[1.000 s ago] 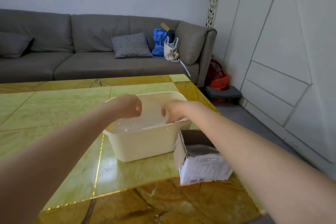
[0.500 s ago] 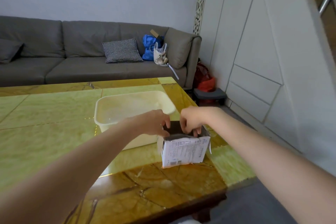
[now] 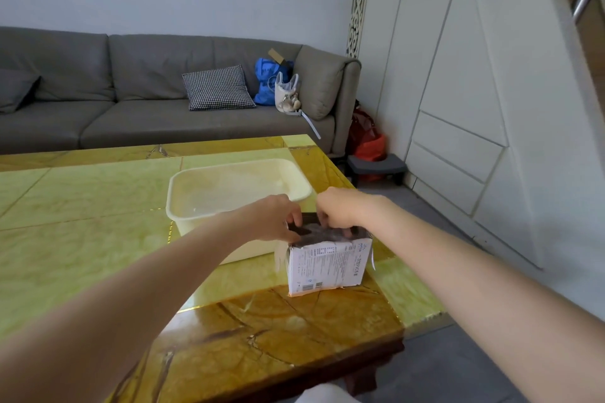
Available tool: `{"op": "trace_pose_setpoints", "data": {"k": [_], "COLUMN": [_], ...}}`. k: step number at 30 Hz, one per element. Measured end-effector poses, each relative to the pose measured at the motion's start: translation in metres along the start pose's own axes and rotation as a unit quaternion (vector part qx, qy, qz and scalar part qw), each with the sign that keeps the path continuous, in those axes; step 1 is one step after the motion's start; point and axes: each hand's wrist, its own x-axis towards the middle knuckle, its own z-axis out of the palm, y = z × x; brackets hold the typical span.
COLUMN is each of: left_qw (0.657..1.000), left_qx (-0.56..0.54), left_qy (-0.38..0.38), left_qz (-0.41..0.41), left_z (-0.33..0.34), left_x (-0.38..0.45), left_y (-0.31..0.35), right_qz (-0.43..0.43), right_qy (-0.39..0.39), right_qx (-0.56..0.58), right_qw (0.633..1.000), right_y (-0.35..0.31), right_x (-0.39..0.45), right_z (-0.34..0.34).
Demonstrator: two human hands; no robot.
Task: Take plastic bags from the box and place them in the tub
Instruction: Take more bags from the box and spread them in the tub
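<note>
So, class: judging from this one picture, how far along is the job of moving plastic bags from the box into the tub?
Done: the tub seems to hold some clear plastic already, though it is faint. In hand: the left hand and right hand are both at the open top of the box, fingers curled at the bags inside. Left: lifting those out and across to the tub beside it; how many remain is hidden.

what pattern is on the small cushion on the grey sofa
A fine black-and-white houndstooth check covers the small square cushion, seen best in the head view, the only one.
</note>
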Motion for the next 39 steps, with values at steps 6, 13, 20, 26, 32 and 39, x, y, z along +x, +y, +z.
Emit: {"op": "trace_pose_setpoints", "data": {"k": [6, 13, 20, 26, 32, 39], "left_qw": [0.996, 0.938, 0.861, 0.799, 0.775, 0.765], "left_qx": [-0.026, -0.300, -0.477, -0.581, -0.592, -0.604], "left_qy": [0.082, 0.150, 0.154, 0.122, 0.177, 0.178], "left_qz": [-0.036, -0.084, -0.084, -0.095, -0.128, -0.134], "left_z": [-0.002, -0.015, -0.019, -0.024, -0.034, -0.043], "left_x": [0.002, 0.001, 0.004, 0.001, -0.004, -0.002], "left_y": [0.001, 0.006, 0.018, 0.020, 0.001, -0.002], "right_qz": [0.013, 0.026, -0.049, -0.054, 0.053, -0.013], "right_qy": [0.210, 0.236, 0.184, 0.185, 0.231, 0.327], "right_qx": [0.161, 0.282, 0.381, 0.590, 0.734, 0.489], "right_qw": [0.964, 0.930, 0.905, 0.784, 0.636, 0.808], "right_y": [0.008, 0.006, -0.001, -0.003, 0.007, -0.012], "right_x": [0.000, -0.008, -0.018, -0.016, -0.014, -0.016], "right_z": [-0.026, -0.035, -0.049, -0.060, -0.063, -0.058]}}
